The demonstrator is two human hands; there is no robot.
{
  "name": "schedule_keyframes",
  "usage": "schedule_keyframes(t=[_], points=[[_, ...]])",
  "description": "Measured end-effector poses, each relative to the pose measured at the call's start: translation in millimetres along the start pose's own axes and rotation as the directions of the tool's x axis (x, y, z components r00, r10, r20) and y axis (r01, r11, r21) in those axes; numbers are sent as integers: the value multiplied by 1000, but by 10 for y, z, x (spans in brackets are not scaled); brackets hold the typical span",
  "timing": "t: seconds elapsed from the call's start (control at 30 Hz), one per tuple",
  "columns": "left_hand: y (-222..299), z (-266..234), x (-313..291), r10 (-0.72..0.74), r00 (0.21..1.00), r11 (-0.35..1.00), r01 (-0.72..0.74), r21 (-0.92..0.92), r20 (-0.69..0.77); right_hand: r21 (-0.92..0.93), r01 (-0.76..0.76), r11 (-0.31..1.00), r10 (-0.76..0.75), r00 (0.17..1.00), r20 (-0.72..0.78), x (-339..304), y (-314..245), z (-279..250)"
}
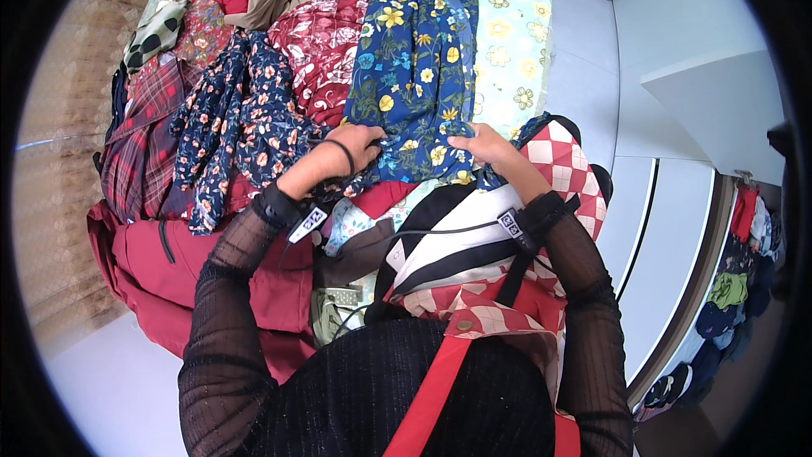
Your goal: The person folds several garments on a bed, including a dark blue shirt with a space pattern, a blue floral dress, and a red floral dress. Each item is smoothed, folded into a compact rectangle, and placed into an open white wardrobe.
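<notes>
A blue garment with yellow flowers (414, 59) lies stretched away from me over a pile of clothes; its exact kind is not clear. My left hand (359, 148), with a black band at the wrist, is closed on its near left edge, fingers curled into the cloth. On the near right edge, my right hand (491, 148) grips the same garment, thumb on top and the other fingers mostly hidden. A navy garment with small pink flowers (245, 118) lies beside my left hand. Right of the blue garment is a pale green flowered cloth (507, 42).
Close to my body lie a dark red garment (220, 267), a black-and-white striped cloth (465, 228) and a red-and-white checked cloth (571, 169). A plaid garment (152, 135) is at the left. White drawers (668, 237) and an open shelf of clothes (732, 288) stand to the right.
</notes>
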State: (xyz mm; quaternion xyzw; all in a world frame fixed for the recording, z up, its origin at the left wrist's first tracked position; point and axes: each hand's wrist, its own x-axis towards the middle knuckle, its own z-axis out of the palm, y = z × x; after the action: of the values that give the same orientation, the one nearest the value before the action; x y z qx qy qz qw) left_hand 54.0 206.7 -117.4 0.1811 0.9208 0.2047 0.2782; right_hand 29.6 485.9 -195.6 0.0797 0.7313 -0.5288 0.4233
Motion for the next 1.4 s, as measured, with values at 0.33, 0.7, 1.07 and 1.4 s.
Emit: schedule_keyframes(t=[0.33,0.7,1.07,1.4], points=[[-87,-67,730,-250,934,937,167,307,256,-312,165,936,-148,986,77,-209,-106,-402],[69,118,399,-233,972,913,227,338,-22,-366,703,609,-750,662,24,-862,-1832,-1218],[35,172,377,-287,958,878,273,393,-24,-227,945,236,-805,321,498,-1329,-3147,-397],[92,147,384,-229,973,907,217,362,-10,-984,-164,-73,-778,627,-47,-1197,-3426,-1397]])
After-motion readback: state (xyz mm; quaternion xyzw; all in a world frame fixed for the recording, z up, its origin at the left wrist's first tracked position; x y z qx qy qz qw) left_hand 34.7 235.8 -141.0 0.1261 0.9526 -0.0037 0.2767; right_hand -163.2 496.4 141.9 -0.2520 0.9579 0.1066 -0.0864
